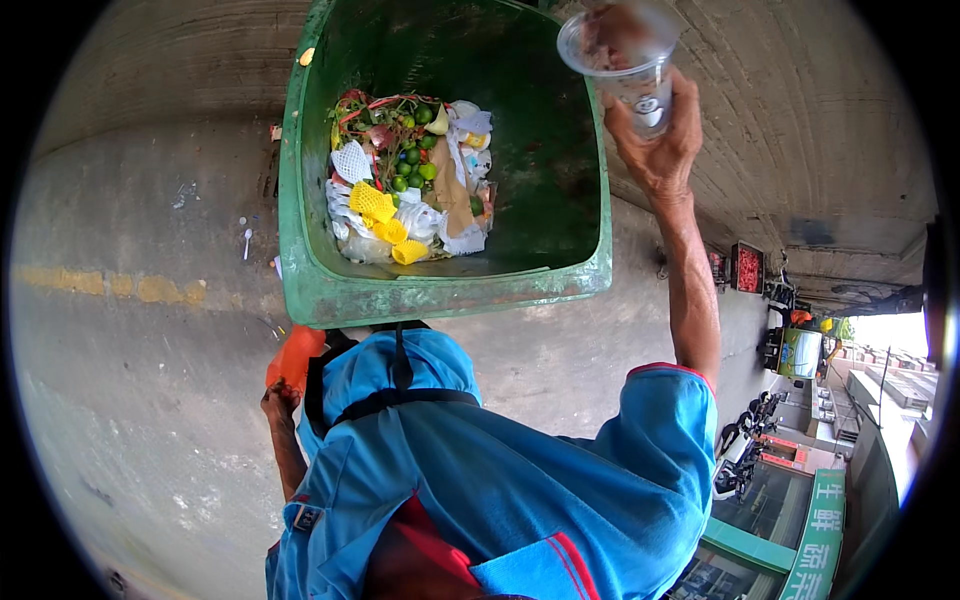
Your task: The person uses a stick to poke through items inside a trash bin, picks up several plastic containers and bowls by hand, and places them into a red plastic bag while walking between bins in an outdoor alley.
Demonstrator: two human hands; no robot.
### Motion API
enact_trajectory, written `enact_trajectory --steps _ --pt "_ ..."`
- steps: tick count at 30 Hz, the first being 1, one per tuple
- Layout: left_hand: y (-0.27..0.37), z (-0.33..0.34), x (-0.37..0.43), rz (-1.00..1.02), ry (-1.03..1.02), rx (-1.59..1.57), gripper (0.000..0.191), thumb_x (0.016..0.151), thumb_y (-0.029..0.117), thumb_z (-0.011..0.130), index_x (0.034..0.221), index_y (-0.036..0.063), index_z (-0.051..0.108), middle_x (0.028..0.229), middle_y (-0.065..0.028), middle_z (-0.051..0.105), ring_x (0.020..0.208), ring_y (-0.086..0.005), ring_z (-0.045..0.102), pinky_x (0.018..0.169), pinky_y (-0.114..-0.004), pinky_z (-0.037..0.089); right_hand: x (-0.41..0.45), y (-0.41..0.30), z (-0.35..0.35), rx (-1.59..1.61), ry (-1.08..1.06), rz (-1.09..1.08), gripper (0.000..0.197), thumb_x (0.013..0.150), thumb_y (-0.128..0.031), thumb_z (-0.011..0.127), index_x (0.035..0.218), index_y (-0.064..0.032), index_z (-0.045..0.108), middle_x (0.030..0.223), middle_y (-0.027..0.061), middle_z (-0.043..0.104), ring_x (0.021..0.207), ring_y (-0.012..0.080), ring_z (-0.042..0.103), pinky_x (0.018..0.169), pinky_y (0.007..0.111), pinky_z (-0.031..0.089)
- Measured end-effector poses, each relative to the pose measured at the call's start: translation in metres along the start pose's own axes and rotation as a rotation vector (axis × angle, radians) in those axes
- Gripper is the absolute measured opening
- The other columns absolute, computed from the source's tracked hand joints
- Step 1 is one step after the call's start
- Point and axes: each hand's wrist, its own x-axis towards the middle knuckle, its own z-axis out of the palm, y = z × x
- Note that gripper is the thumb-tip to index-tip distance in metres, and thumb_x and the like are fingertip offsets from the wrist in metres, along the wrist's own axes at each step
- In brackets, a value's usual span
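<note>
My right hand (660, 142) is raised beside the right rim of a green wheeled-type garbage bin (450, 296). It grips a clear plastic cup (626, 90) that bears a small white print. Something reddish-brown (619, 34) shows at the cup's mouth, partly blurred. Low at my left side, my left hand (280, 397) holds an orange plastic bag (296, 356). Inside the bin lie green citrus fruits (409, 166), plant stems, yellow foam fruit nets (369, 201), a white foam net (351, 162), brown cardboard (452, 184) and crumpled white plastic (420, 221).
A white plastic spoon (247, 244) and small litter lie on the concrete floor left of the bin. A grey wall (772, 112) rises beyond my right hand. Farther right are a crate of red items (748, 268), parked motorbikes (739, 450) and a green shop sign (820, 517).
</note>
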Motion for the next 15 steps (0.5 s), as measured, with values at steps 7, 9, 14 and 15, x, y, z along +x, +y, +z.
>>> enact_trajectory --steps 7,9,14,15 --pt "-0.059 -0.026 0.025 0.037 -0.048 -0.090 0.015 0.078 0.012 0.057 0.085 0.0000 0.062 0.067 -0.0072 0.058 0.057 -0.0172 0.055 0.051 -0.030 0.048 -0.040 0.047 0.033 -0.465 -0.915 0.244 0.043 0.065 -0.031 0.067 0.089 0.0039 0.062 0.088 0.0235 0.063 0.082 0.0399 0.061 0.072 0.045 0.048" --pt "-0.095 -0.061 0.071 0.220 -0.091 0.128 0.022 0.081 0.012 0.049 0.091 -0.0027 0.063 0.071 -0.0090 0.061 0.068 -0.0160 0.057 0.057 -0.033 0.047 -0.015 0.035 0.033 -0.389 -0.924 0.133 0.046 0.064 -0.033 0.067 0.091 0.0034 0.060 0.086 0.0244 0.062 0.077 0.0382 0.062 0.069 0.045 0.049" --pt "-0.046 -0.013 0.037 -0.012 -0.084 0.013 0.022 0.084 0.017 0.047 0.094 0.0023 0.061 0.068 -0.0069 0.060 0.052 -0.0161 0.058 0.046 -0.029 0.050 0.023 -0.019 -0.006 -0.238 -0.509 0.304 0.043 0.067 -0.030 0.069 0.096 0.0000 0.056 0.085 0.0232 0.063 0.079 0.0343 0.064 0.069 0.041 0.051" --pt "-0.043 -0.015 0.032 -0.014 -0.062 -0.003 0.022 0.084 0.017 0.048 0.094 0.0029 0.061 0.067 -0.0067 0.059 0.050 -0.0161 0.058 0.044 -0.029 0.050 0.016 -0.020 -0.007 -0.107 -0.333 0.222 0.046 0.067 -0.030 0.070 0.098 -0.0008 0.052 0.086 0.0197 0.062 0.074 0.0345 0.062 0.066 0.041 0.050"
